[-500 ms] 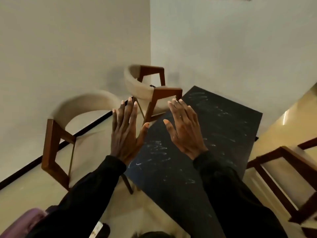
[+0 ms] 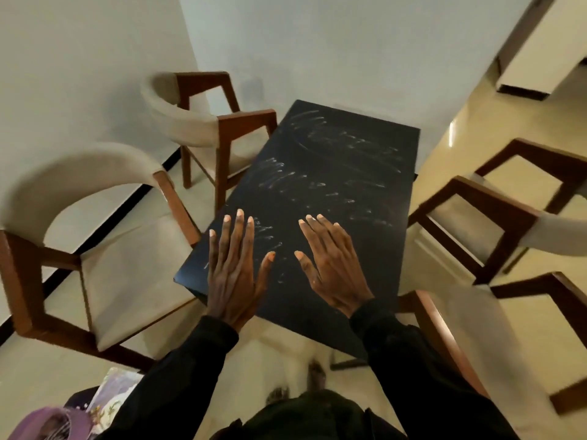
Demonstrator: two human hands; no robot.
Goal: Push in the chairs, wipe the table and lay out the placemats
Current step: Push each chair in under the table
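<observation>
Black and matt, the surface (image 2: 286, 198) runs away from the person towards a pale wall, and white smears and streaks lie over most of its top. The left hand (image 2: 232, 271) and the right hand (image 2: 333, 268) are both above its near end, palms down, with the fingers straight and spread; they hold nothing, and I cannot tell if they touch the top or only hover over it. The left hand is near the near left corner, and the right hand is just beside it, more to the middle. Both arms are in black sleeves (image 2: 413, 376). No chair is pushed in. On the left side, the near left chair (image 2: 127, 274), with a beige curved back and a brown wooden frame, stands apart from the surface and is turned at an angle to it. The far left chair (image 2: 187, 122) stands closer, with one wooden arm at the left edge. On the right side, two wooden chairs (image 2: 495, 201) stand apart from the right edge, one behind the other. The fifth chair (image 2: 476, 338) is at the near right corner, and its wooden arm is just beside the right sleeve. On the cream floor (image 2: 444, 154) a bare foot (image 2: 317, 374) shows below the near edge. At the lower left lie a flat printed sheet (image 2: 111, 395) with a flower pattern and a blurred purple thing (image 2: 41, 423); I cannot tell what they are.
</observation>
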